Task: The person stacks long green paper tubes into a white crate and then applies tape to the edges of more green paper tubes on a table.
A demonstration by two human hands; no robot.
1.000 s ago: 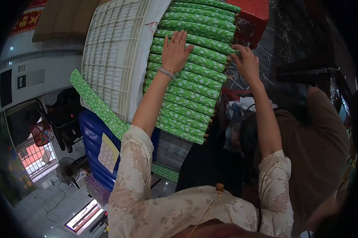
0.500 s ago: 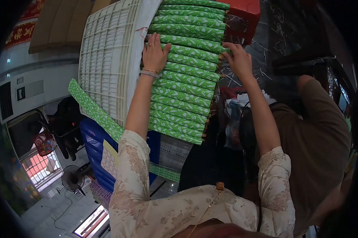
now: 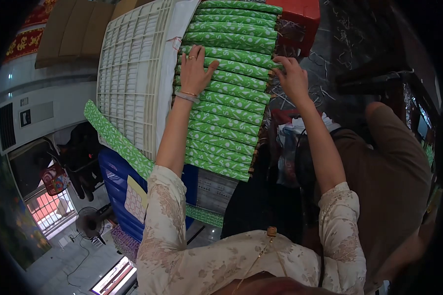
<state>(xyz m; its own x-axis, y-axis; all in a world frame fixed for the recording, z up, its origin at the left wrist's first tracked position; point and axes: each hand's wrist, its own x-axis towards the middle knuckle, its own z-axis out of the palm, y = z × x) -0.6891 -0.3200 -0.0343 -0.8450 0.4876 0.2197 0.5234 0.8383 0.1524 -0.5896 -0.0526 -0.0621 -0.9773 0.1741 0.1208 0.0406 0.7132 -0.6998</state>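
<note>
A row of green strips with white print (image 3: 226, 104) lies side by side across a white board. My left hand (image 3: 196, 76) rests on their left part, fingers stretched forward and thumb apart, holding nothing. At the right end of one strip, my right hand (image 3: 293, 81) has its thumb and forefinger closed together on the edge; the exact grip is partly hidden. Brownish ends stick out along the right side of the row. Over the left side of the board lies a cream plastic grid (image 3: 128, 81).
A loose green strip (image 3: 115, 142) slants off the lower left. Below stands a blue plastic piece (image 3: 118, 191) with a yellowish card. A red stool (image 3: 302, 24) is at the upper right, with paper scraps on the floor. Another person in a brown top (image 3: 383, 182) sits close at right.
My left hand has shifted slightly down and right over the strips. My right thumb and forefinger have drawn closer together at the strip's end, with the hand a little lower.
</note>
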